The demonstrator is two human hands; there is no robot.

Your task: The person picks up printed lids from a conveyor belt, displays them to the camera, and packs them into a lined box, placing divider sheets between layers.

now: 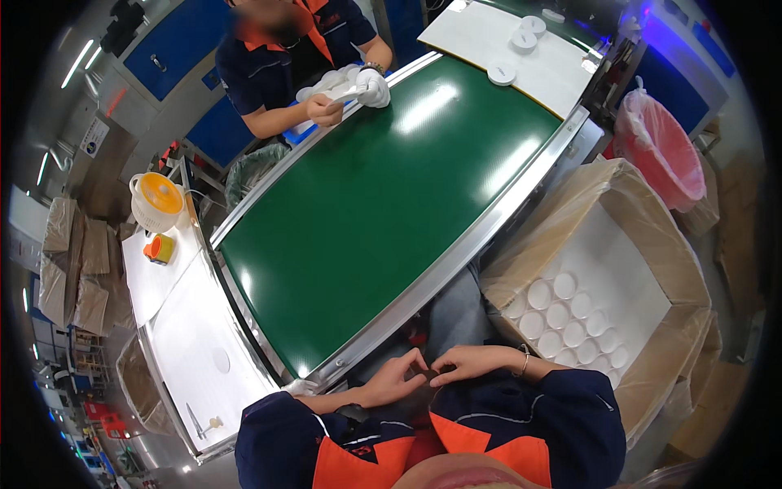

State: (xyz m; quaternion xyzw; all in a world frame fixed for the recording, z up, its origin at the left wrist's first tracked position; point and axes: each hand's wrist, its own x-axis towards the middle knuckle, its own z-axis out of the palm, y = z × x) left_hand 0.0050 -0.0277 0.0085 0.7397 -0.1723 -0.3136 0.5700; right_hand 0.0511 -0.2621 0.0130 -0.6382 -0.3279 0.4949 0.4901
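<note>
My left hand [396, 380] and my right hand [468, 364] meet in front of my body, just off the near edge of the green conveyor belt [358, 212]. Both have curled fingers, with thumb and fingertips drawn in close to each other. A small dark patch shows between the fingertips; whether it is a held thing I cannot make out. By my left forearm, a crumpled white thing [303, 387] like a glove rests at the belt's corner. To the right of my hands, a lined carton [684, 342] holds rows of round white pieces [557, 314] on a white sheet.
Across the belt, a co-worker's hands [346, 98], one in a white glove, hold a white piece. White round pieces [523, 39] lie on a white board [456, 33] at the far end. A side table [191, 342] at left bears a tape roll [160, 248]. A pink-lined bin [656, 151] stands right.
</note>
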